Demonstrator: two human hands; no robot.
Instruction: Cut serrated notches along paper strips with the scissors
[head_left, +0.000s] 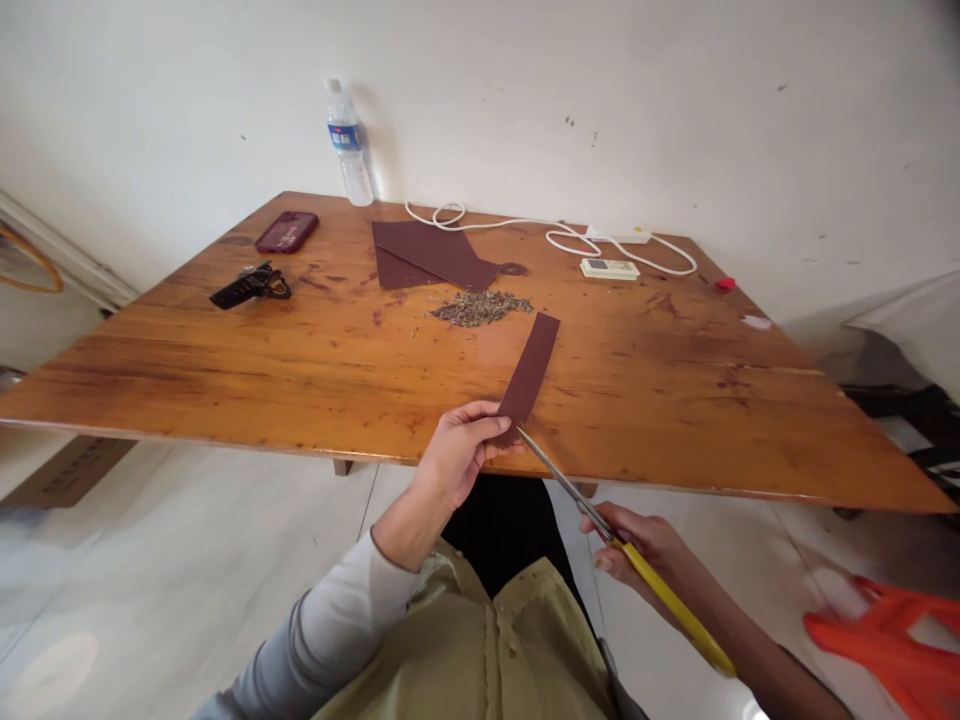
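Note:
A dark maroon paper strip [531,370] slants upward from my left hand [461,450], whose thumb and fingers pinch its lower end. That end has a jagged, cut-looking edge. My right hand [637,545] grips yellow-handled scissors [566,485], their blades pointing up and left. The blade tips lie at the strip's lower right edge, close to my left fingers; whether they touch it I cannot tell. Beyond the strip, a heap of small brownish shreds [484,308] rests on the table. Behind the heap lie larger maroon sheets [427,255], overlapping one another.
On the wooden table [300,380] stand a water bottle [349,150] by the wall, a phone [287,232] and a black hair clip-like object [251,285]. A white cord [510,224] runs along the back near a pale remote [609,269]. An orange bag [892,635] is at lower right.

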